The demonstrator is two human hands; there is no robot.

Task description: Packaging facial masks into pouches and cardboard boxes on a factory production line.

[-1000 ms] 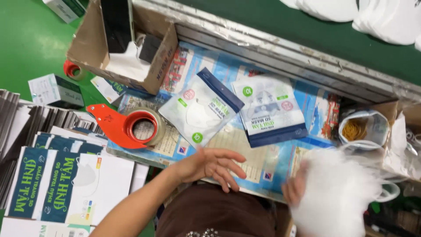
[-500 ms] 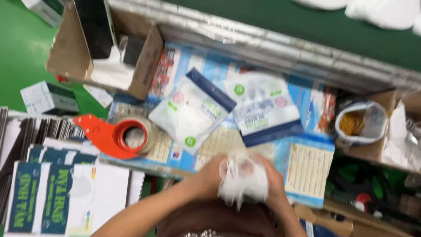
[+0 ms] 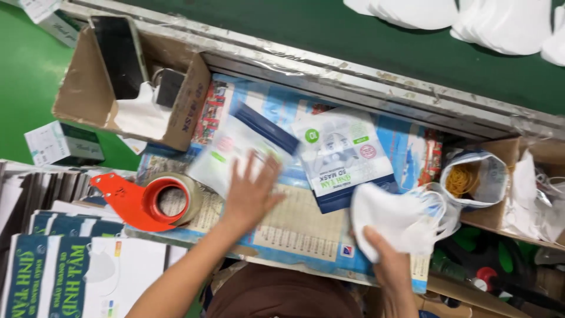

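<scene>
Hands that I saw joined on the white mask stack (image 3: 400, 221) have parted: my right hand (image 3: 385, 259) grips it alone (fingers closed underneath) beside the printed pouch (image 3: 344, 156), freeing my left hand (image 3: 250, 197), fingers spread, to reach the blue-edged pouch (image 3: 244, 147).

Bright even light, soft shadows, motion-blurred left hand (image 3: 250, 197)

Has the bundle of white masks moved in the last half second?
Yes. The masks, then held in both hands below the two pouches, now sit in the right hand, further right beside the blue-edged pouch.
</scene>
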